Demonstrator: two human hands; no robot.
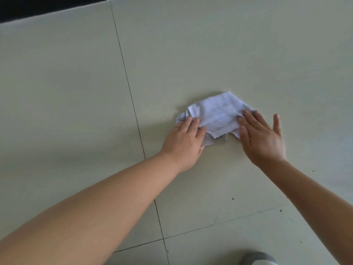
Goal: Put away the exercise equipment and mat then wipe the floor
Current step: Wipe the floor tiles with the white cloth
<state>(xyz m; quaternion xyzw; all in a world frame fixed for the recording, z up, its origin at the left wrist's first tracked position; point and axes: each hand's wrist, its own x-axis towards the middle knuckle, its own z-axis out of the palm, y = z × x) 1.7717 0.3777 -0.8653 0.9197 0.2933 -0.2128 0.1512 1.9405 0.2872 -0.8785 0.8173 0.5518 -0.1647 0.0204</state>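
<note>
Pressing cloth flat on floor | long axis left-right | left hand, right hand grips flat, unclenched

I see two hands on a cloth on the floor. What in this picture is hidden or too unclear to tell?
- Head view: the left hand covers the near left corner of the cloth.
- The faint marks on the cloth are too small to read.
- Whether the right hand presses the cloth or only touches it is unclear.
- The grey thing is cut off by the bottom edge.
- The dark strip is cut off by the top edge.
- No mat or exercise equipment is in view.
</note>
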